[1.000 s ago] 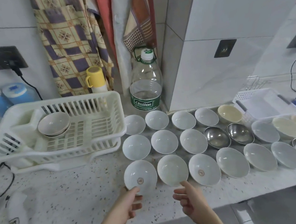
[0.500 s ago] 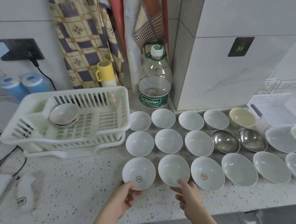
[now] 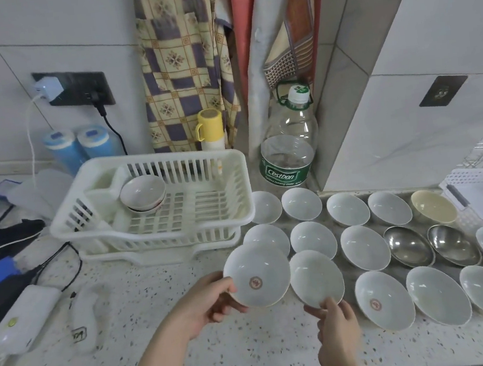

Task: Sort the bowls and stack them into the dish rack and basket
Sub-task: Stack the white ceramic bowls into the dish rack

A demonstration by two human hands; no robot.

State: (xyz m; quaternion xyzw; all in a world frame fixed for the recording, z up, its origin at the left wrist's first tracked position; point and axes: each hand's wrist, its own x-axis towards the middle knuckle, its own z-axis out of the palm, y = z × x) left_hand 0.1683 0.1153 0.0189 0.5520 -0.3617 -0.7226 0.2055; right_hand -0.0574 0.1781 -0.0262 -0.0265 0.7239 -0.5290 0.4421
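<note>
My left hand (image 3: 209, 302) grips a white bowl with a red emblem (image 3: 257, 275) by its near-left rim, lifted and tilted above the counter. My right hand (image 3: 336, 326) pinches the near rim of a plain white bowl (image 3: 316, 278) right beside it, also raised. The white dish rack (image 3: 161, 200) stands at the back left with stacked bowls (image 3: 143, 193) inside. Several more white bowls (image 3: 364, 247), two steel bowls (image 3: 409, 245) and a cream bowl (image 3: 433, 206) sit in rows to the right. A white basket (image 3: 480, 196) is at the far right.
A large water bottle (image 3: 290, 145) and a yellow cup (image 3: 210, 129) stand behind the rack by hanging cloths. White devices (image 3: 19, 321) and cables lie on the speckled counter (image 3: 133, 358) at the left. Blue canisters (image 3: 81, 146) stand by the wall socket.
Both hands went from touching the front two bowls' rims to gripping them, and both bowls have come up off the counter. The camera has moved closer and turned left.
</note>
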